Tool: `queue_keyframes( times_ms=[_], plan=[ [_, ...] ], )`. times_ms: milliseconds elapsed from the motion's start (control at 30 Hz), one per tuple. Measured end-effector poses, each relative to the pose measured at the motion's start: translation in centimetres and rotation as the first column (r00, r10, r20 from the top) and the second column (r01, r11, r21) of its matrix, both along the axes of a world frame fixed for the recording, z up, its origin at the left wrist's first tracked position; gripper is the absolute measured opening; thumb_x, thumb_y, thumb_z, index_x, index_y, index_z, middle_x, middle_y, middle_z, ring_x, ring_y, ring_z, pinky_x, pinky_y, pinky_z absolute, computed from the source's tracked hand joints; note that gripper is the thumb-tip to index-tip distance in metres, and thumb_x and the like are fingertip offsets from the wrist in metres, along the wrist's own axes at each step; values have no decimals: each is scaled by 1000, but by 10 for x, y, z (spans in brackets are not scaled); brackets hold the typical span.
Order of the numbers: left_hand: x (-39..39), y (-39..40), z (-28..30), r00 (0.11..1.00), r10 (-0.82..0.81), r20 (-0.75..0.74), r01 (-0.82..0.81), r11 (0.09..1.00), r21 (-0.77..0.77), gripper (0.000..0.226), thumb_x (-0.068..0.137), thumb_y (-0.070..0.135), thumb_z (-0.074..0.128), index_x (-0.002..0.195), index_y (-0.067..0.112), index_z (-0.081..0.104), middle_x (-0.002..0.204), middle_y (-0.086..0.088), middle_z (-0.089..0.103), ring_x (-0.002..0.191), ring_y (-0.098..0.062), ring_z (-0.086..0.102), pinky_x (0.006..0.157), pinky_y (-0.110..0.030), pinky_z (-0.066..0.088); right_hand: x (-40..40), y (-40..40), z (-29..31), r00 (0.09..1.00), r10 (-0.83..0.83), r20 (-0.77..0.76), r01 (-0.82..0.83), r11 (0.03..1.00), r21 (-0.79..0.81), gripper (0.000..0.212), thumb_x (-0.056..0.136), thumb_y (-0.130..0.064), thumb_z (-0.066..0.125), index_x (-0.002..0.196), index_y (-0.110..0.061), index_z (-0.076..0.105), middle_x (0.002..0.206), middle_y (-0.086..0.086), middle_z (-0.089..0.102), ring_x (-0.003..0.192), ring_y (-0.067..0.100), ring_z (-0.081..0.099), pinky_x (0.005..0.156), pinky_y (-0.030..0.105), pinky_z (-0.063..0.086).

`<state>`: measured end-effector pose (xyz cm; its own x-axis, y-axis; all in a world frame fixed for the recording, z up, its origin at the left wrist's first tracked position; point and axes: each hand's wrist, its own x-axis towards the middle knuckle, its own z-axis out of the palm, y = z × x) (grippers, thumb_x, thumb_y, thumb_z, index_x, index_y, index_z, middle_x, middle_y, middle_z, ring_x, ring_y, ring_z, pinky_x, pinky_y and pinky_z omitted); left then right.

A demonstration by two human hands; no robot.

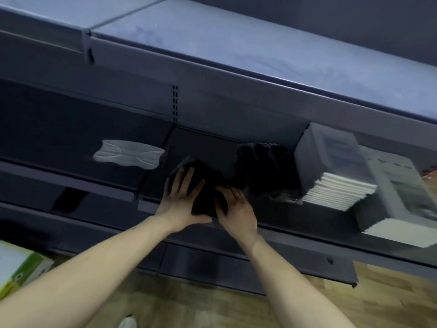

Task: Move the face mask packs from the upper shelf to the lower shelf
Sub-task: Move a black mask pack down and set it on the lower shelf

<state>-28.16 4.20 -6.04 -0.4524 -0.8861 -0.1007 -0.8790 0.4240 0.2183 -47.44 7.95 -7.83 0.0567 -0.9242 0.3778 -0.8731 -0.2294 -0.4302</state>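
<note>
Black mask pack (203, 185) flat under both hands (208, 204)

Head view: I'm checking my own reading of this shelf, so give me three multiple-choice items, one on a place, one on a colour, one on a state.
1. Where does the white mask pack lie relative to the hands?
A. to their left, same shelf level
B. on the floor
C. atop the box stack

2. What colour is the pack the hands are on?
A. white
B. black
C. green

3. How are the hands on that pack?
A. both clear of it
B. only one touches it
C. both laid on it, fingers spread

Answers: 1 A, it lies apart on the shelf left of the left hand. 2 B, it looks black under both hands. 3 C, the left hand and right hand both rest on it.
</note>
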Motion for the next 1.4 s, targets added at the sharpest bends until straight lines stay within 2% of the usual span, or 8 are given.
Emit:
queue_keyframes(
  times_ms=[133, 333, 467, 567, 900, 1067, 1300, 1400],
  plan=[
    [4, -7, 3, 992, -4, 124, 8, 1000, -28, 116, 54, 95, 21, 155, 42, -3, 156, -5, 6, 144, -36, 4, 118, -59, -8, 4, -2, 3, 987, -154, 36, 156, 987, -36, 58, 95, -40, 56, 146, -16, 42, 151, 3, 41, 140, 22, 37, 115, 37, 35],
    [10, -14, 7, 1000, -14, 14, 14, 999, -29, 114, 57, 93, 48, 152, 49, 4, 144, -2, 19, 134, -29, 15, 121, -52, 0, 6, -20, 9, 854, -515, -73, 511, 807, 296, 92, 94, -72, 28, 160, -12, 4, 167, 12, -6, 153, 25, -13, 124, 44, -5],
    [10, -13, 1, 1000, -11, -9, 10, 998, -67, 114, 51, 95, 41, 147, 37, 24, 161, -6, -13, 145, -31, -27, 118, -58, -13, 8, -19, 6, 890, -448, -88, 456, 875, 162, 67, 96, -63, 40, 145, -18, 46, 158, 5, 36, 151, 21, 18, 125, 40, 3],
    [8, -14, 1, 998, -21, 51, 24, 998, -64, 108, 52, 95, 41, 139, 33, 31, 161, -3, -2, 147, -31, -24, 115, -62, -14, 8, -13, 2, 914, -404, -35, 401, 914, -61, 44, 92, -50, 54, 118, -16, 64, 127, 0, 63, 134, 20, 46, 122, 42, 23],
    [5, -10, 13, 993, -4, 115, 15, 995, -95, 92, 58, 92, 50, 124, 28, 49, 148, -1, 26, 144, -34, 13, 114, -64, -13, 6, -13, 2, 902, -404, 151, 413, 911, -27, 32, 91, -34, 51, 117, -16, 54, 119, 0, 59, 120, 22, 52, 107, 45, 41],
    [21, -19, 30, 978, -120, 170, 140, 983, -114, 83, 65, 89, 51, 115, 23, 57, 141, 5, 37, 134, -25, 38, 115, -61, -15, 4, -18, 4, 917, -396, 48, 387, 913, 128, 64, 96, -54, 34, 151, -22, 40, 160, -2, 34, 152, 17, 17, 124, 40, 15],
    [49, -15, 25, 991, -135, 2, 134, 979, -153, 66, 72, 77, 60, 111, 23, 52, 117, 7, 50, 112, -19, 50, 104, -35, 37, 7, -28, 6, 831, -542, -122, 552, 783, 287, 77, 99, -62, 28, 159, -15, 17, 167, 6, 8, 154, 22, -1, 125, 38, 1],
    [49, -19, 20, 992, -125, -21, 119, 976, -184, 78, 76, 74, 49, 140, 30, 46, 126, 2, 51, 116, -26, 51, 99, -41, 43, 9, -28, 6, 775, -629, -63, 624, 744, 239, 81, 95, -64, 41, 156, -14, 26, 163, 8, 22, 151, 26, 14, 124, 40, 13]
  ],
)
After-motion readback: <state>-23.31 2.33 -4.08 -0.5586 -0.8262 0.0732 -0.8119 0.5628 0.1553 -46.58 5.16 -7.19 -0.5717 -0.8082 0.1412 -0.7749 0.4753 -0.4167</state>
